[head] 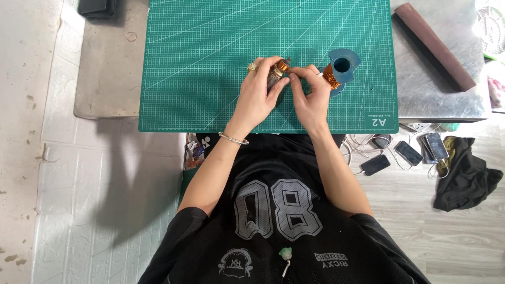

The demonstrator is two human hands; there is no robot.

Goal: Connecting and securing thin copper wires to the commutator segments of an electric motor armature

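Note:
My left hand grips a small cylindrical part wound with copper wire above the green cutting mat. It wears a ring and a thin bracelet sits on the wrist. My right hand pinches at the part's right side, fingertips touching it; whether a wire strand runs between them is too fine to tell. Just right of that hand lies a blue plastic spool of copper wire on its side on the mat.
A metal table carries the mat and a long dark brown bar at the back right. Several phones on cables and a dark cloth lie on the wooden floor at the right. A grey slab is left.

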